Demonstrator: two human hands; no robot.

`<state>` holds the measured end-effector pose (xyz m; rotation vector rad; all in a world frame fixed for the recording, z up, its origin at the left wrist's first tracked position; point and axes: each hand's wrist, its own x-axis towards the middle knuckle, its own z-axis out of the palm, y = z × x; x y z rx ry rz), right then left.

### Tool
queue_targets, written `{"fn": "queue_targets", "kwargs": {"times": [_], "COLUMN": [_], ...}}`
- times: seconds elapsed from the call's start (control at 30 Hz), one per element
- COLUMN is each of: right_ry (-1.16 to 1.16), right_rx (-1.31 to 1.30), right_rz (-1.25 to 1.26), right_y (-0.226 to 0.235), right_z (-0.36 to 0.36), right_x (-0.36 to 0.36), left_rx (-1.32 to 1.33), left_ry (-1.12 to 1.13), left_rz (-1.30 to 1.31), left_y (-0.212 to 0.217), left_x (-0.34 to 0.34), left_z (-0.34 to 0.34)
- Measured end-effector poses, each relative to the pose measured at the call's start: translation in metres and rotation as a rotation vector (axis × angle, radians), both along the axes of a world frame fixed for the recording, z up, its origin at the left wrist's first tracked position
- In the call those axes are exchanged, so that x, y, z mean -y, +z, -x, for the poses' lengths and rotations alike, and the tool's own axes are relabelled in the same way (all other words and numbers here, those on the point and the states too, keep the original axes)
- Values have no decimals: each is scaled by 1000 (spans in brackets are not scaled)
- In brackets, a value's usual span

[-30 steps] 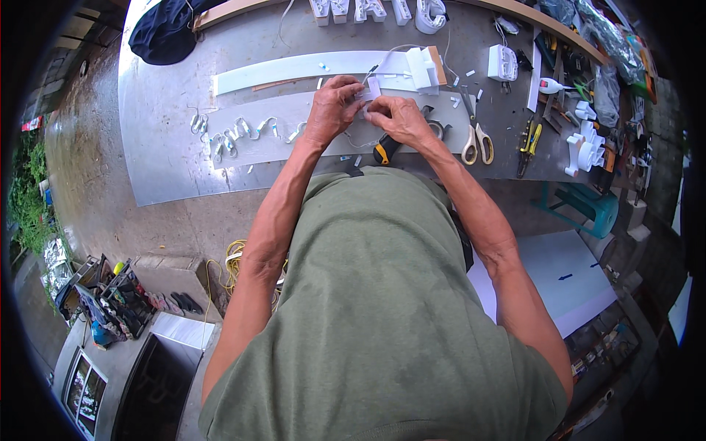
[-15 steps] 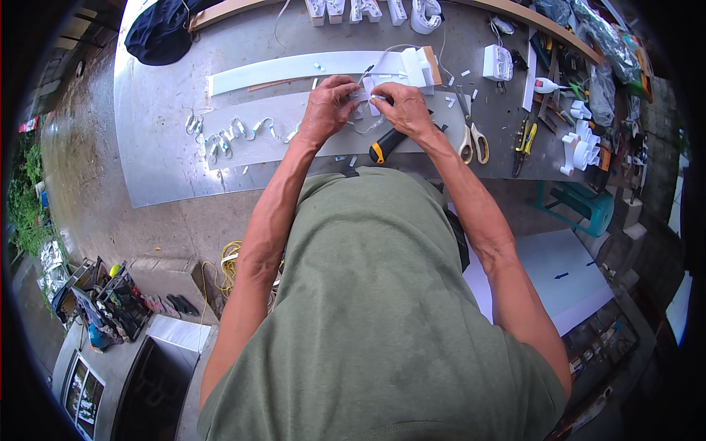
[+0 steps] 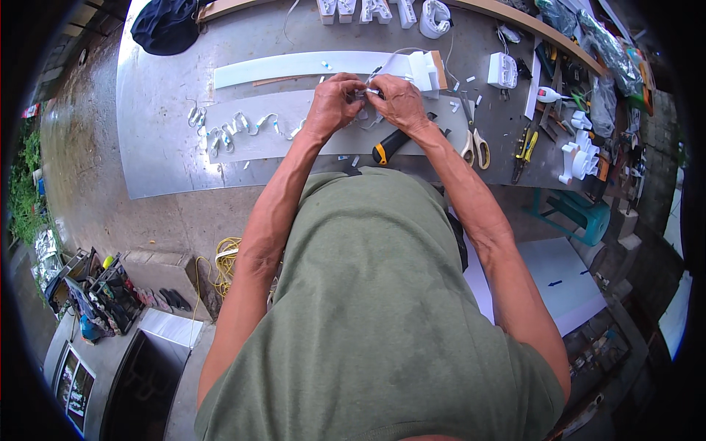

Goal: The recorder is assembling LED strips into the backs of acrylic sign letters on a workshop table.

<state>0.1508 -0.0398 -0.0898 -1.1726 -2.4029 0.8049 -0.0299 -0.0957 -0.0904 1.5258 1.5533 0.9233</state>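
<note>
Hands have drifted up the picture since a second ago, their pinch unchanged, so the fiddly joining work looks ongoing. Nearest lies a black-and-yellow-handled utility knife (image 3: 388,146) on the grey metal table (image 3: 158,158). Above it, left hand (image 3: 332,103) and right hand (image 3: 397,100) are both closed on a small white wired light module (image 3: 365,92). Its glossy, curly chain of modules (image 3: 235,128) trails left over a pale matte strip (image 3: 265,136); blocky white sign letters (image 3: 382,11) stand farthest.

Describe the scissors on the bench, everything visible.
The scissors have pale yellow-cream plastic loop handles and slim metal blades. They lie flat on the grey metal table, handles toward the person, blades pointing away, apparently closed. They sit just right of the right hand, untouched, with yellow-handled pliers further right.
</note>
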Motion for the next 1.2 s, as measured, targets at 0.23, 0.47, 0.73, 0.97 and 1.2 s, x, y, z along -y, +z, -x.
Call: {"fn": "queue_targets", "kwargs": {"times": [0.23,0.47,0.73,0.97,1.2], "right_ry": [2,-5,-141,-145,-196], "right_rx": [-105,-178,-129,12,54], "right_rz": [102,153,206,-11,16], "right_y": [1,4,6,5,1], "right_z": [-4,-25,-24,-15,-16], "right_x": [-2,7,22,21,28], "left_rx": [-274,-274,-281,-261,-263], "left_ry": [60,81,57,60,96], "left_rz": [-21,61,32,30,87], "left_y": [4,9,2,2,7], "left_x": [-17,-18,-17,-17,-19], "left_z": [-17,-18,-15,-14,-17]}}
